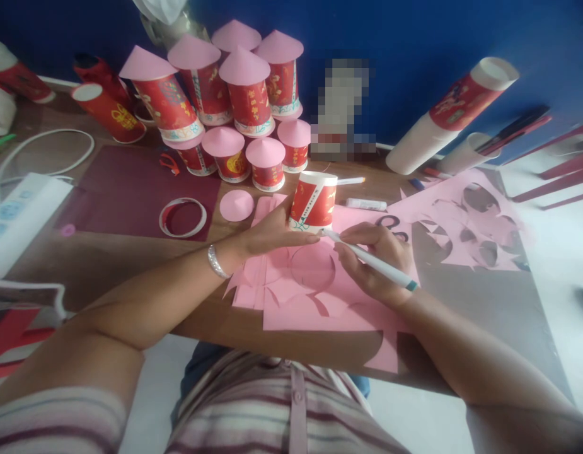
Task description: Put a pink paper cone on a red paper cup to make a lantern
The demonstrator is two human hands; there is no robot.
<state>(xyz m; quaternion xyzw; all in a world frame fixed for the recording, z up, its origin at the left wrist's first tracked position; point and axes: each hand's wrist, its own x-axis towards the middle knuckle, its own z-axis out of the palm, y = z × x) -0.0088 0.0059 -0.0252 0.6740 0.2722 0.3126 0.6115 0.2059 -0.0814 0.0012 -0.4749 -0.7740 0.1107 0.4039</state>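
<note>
My left hand (277, 234) holds a red and white paper cylinder (314, 203) upright, its fingers partly hidden behind it. Green line drawing runs along the cylinder's white lower band. In my right hand (379, 255) is a white marker (379, 263) with a green end, its tip at the bottom edge of the cylinder. Beneath both hands lie pink paper sheets (291, 315) with cut-out shapes. A pink paper cone (237, 205) rests left of the cylinder.
Several red cylinders with pink cone tops (246, 94) stand at the back. A red and white ring (182, 218) lies on a dark red sheet (125, 189). Tall stacked cylinders (442, 120) and a pen cup (468, 153) stand at the back right. A power strip (26, 217) lies left.
</note>
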